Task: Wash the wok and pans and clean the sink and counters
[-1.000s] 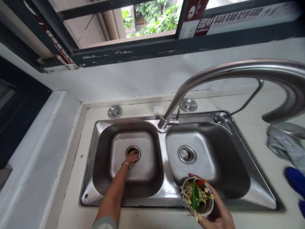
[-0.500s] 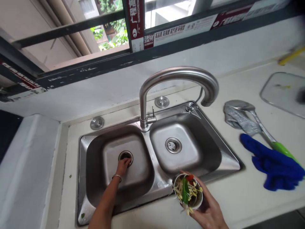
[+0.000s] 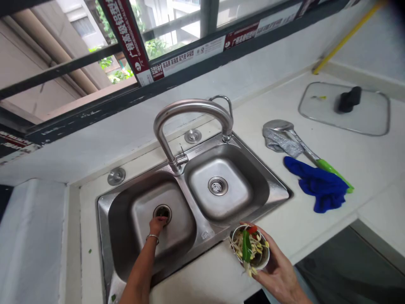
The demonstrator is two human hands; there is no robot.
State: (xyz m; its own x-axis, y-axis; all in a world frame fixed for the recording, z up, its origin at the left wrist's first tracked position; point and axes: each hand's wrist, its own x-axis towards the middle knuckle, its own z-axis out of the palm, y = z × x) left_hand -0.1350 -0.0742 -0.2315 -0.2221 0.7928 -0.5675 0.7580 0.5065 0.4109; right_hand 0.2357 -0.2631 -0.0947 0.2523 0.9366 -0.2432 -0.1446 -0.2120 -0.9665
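My left hand (image 3: 157, 225) reaches down into the left sink basin (image 3: 182, 211), its fingers together at the near edge of the dark drain opening (image 3: 164, 211). Whether the fingertips pinch anything is too small to tell. My right hand (image 3: 278, 270) is wrapped round a small strainer cup (image 3: 264, 258) at the front edge of the sink. Bean sprouts (image 3: 236, 245), a green leaf (image 3: 246, 245) and a red piece (image 3: 252, 229) heap up in the cup, and some sprouts hang over its rim.
A curved faucet (image 3: 193, 105) arches over the right basin (image 3: 234, 177). Two round metal stoppers (image 3: 116, 176) (image 3: 193, 135) lie behind the sink. Rightward are a blue cloth (image 3: 319, 183), a silver cloth (image 3: 281, 142), a green-handled ladle (image 3: 303, 145) and a glass lid (image 3: 368, 112).
The view has turned to the right, showing more of the counter and the whole lid. My left hand has drawn back slightly from the drain; my right hand still holds the cup.
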